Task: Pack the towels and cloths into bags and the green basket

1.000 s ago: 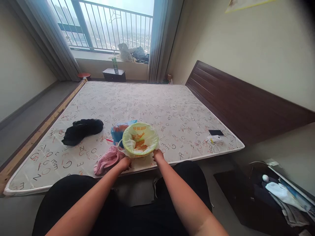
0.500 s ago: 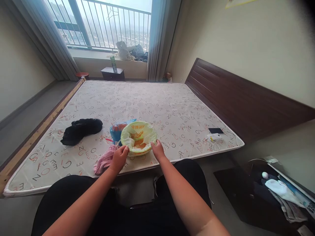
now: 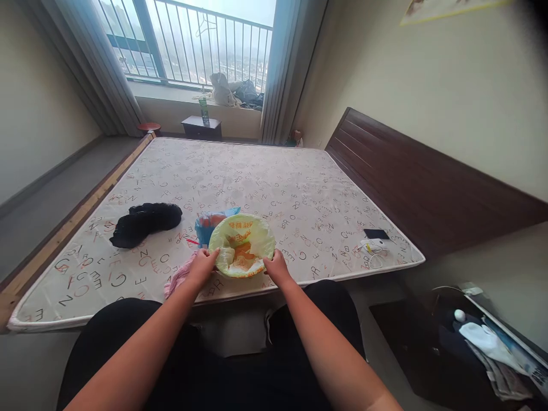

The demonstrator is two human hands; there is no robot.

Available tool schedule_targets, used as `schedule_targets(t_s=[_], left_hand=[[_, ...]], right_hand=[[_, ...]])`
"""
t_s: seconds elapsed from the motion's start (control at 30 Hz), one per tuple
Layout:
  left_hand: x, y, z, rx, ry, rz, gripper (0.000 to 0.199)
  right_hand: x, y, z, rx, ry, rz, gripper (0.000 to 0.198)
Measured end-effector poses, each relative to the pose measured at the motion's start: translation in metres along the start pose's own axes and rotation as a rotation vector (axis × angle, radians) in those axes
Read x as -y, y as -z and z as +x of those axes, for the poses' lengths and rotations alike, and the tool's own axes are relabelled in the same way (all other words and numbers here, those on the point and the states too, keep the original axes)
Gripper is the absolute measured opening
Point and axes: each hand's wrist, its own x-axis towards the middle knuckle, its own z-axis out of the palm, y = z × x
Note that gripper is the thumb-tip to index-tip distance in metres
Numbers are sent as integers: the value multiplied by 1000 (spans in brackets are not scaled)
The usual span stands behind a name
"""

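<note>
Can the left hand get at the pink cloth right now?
Likely yes: the pink cloth lies close by the left hand with nothing seen between, though that hand probably must first release the lined bin.

Bin (image 3: 262,242) at near edge of mattress (image 3: 257,177); bag (image 3: 205,233) behind-left, cloth (image 3: 176,278) left. Phone (image 3: 376,234) right on mattress, headboard (image 3: 419,171) beyond. Bottle (image 3: 204,112) on cabinet (image 3: 201,132) behind mattress.

A bedroom around you, a letter-print mattress (image 3: 257,177) before you, a dark headboard (image 3: 428,177) at your right, 2 curtains (image 3: 286,74) framing a window (image 3: 180,43)
</note>
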Motion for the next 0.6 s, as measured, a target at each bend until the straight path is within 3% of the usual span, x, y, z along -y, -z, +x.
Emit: schedule_targets(t_s=[0.07,0.13,0.2,0.27,0.33,0.37,0.43,0.5,0.53,0.57,0.6], left_hand=[[-3,3,0,-25,-33,33,36],[-6,3,-6,7,-69,59,30],[-8,-1,-17,79,-104,92,24],[-9,-7,-31,138,-173,151,22],[-8,-14,-43,163,-280,203,23],[-8,-16,-47,169,-336,217,24],[-5,-20,-51,171,-416,238,25],[-3,-22,-52,158,-451,252,24],[-2,-22,-51,153,-455,251,24],[-2,-22,-51,152,-456,244,25],[-2,-22,-50,158,-457,237,25]], right_hand=[[3,9,-3,109,-73,56,33],[6,20,-5,135,-127,38,34],[11,31,-9,-46,-81,-73,39],[22,42,-17,-289,87,-158,47],[36,48,-25,-335,215,-150,41],[44,50,-28,-229,219,-126,33],[58,49,-29,188,143,-46,22],[63,44,-24,634,-47,19,18],[62,40,-19,769,-150,33,17],[59,36,-14,800,-237,33,17],[54,31,-10,729,-293,20,18]])
